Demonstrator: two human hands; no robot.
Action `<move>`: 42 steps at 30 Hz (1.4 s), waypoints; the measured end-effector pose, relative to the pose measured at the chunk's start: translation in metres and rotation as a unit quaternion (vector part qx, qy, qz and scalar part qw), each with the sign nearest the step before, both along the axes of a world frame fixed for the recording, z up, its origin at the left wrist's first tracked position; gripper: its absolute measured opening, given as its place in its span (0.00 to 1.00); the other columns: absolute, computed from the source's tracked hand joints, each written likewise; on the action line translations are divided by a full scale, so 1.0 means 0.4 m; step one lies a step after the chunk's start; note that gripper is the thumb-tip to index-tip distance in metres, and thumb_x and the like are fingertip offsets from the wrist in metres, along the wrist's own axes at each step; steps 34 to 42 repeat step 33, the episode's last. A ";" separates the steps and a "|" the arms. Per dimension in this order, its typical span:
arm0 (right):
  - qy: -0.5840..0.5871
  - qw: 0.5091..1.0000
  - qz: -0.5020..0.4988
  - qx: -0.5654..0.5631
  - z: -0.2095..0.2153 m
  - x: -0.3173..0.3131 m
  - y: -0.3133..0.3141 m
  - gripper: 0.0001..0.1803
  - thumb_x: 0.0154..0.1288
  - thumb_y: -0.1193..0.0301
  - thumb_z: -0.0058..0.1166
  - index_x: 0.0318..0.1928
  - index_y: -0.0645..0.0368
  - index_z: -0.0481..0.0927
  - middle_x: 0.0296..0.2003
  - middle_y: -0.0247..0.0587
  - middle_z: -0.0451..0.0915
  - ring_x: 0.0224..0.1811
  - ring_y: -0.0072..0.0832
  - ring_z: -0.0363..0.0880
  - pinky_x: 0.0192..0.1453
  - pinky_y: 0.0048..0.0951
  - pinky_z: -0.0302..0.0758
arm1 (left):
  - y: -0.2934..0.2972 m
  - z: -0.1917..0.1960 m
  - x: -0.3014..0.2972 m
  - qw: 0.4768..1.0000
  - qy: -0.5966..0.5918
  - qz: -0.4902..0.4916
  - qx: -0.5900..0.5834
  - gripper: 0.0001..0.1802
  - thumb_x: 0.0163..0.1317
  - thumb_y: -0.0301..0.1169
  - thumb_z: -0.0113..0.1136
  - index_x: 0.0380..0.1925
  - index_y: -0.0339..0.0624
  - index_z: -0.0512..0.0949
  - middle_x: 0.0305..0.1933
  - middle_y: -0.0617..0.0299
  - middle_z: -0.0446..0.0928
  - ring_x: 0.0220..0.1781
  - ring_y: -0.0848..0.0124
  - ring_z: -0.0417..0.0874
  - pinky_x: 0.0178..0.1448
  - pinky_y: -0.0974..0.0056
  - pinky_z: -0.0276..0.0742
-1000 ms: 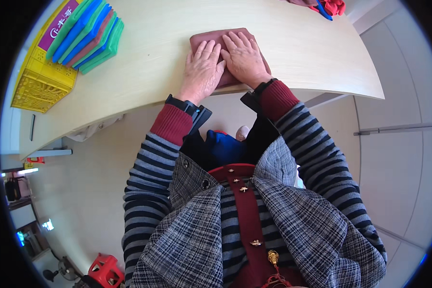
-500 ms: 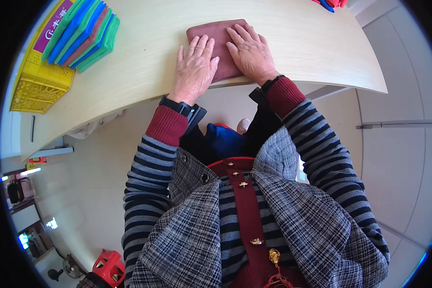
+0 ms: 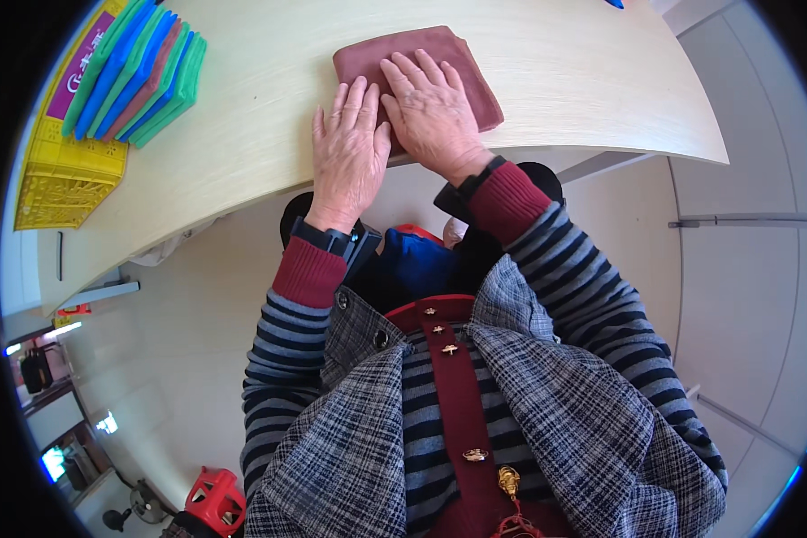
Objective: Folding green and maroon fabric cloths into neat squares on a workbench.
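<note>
A folded reddish-brown cloth [image 3: 475, 90] lies flat near the front edge of the table. Spread on its left part, my left hand [image 3: 350, 143] presses down with fingers pointing away from me. My right hand [image 3: 430, 117] lies flat across the cloth's middle, its thumb side close beside the left hand's fingers. Both hands hold nothing, and they cover much of the cloth's near left side.
Several folded green, blue and brown cloths [image 3: 139, 76] stand in a row at the far left, in or against a yellow plastic basket [image 3: 67, 184]. The pale wooden table [image 3: 260, 99] has a curved front edge. White cabinets [image 3: 735, 296] stand on the right; a red stool [image 3: 215, 502] is at lower left.
My right hand has slid left across the cloth toward my left hand, uncovering the cloth's right side. My left hand has shifted slightly left and nearer. The whole view has also shifted a little.
</note>
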State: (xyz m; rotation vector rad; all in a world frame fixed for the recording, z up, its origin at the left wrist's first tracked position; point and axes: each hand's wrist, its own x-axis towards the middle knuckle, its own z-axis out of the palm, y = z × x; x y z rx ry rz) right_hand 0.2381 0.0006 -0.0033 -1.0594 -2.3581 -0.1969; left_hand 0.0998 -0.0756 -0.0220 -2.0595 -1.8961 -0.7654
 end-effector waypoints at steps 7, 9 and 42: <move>0.020 1.000 -0.001 0.006 -0.017 0.067 0.007 0.27 0.78 0.58 0.42 0.72 0.54 0.69 0.73 0.43 0.68 0.77 0.44 0.61 0.81 0.46 0.54 | -0.019 0.010 0.019 1.000 0.011 -0.005 0.000 0.29 0.74 0.39 0.51 0.72 0.42 0.66 0.78 0.56 0.62 0.81 0.57 0.59 0.80 0.39 0.53; 0.013 1.000 -0.009 -0.005 -0.015 0.090 0.003 0.28 0.78 0.58 0.42 0.73 0.54 0.68 0.73 0.43 0.68 0.77 0.44 0.61 0.81 0.46 0.54 | -0.023 0.007 0.027 1.000 0.004 -0.003 -0.011 0.29 0.74 0.39 0.51 0.72 0.43 0.66 0.78 0.56 0.62 0.81 0.57 0.59 0.80 0.39 0.52; 0.046 0.983 0.052 -0.171 0.050 0.098 0.083 0.20 0.72 0.60 0.55 0.59 0.54 0.81 0.63 0.49 0.77 0.68 0.43 0.71 0.71 0.42 0.66 | -0.091 0.083 0.049 0.985 -0.011 -0.135 -0.102 0.33 0.70 0.51 0.57 0.67 0.42 0.72 0.70 0.44 0.69 0.78 0.50 0.62 0.82 0.41 0.49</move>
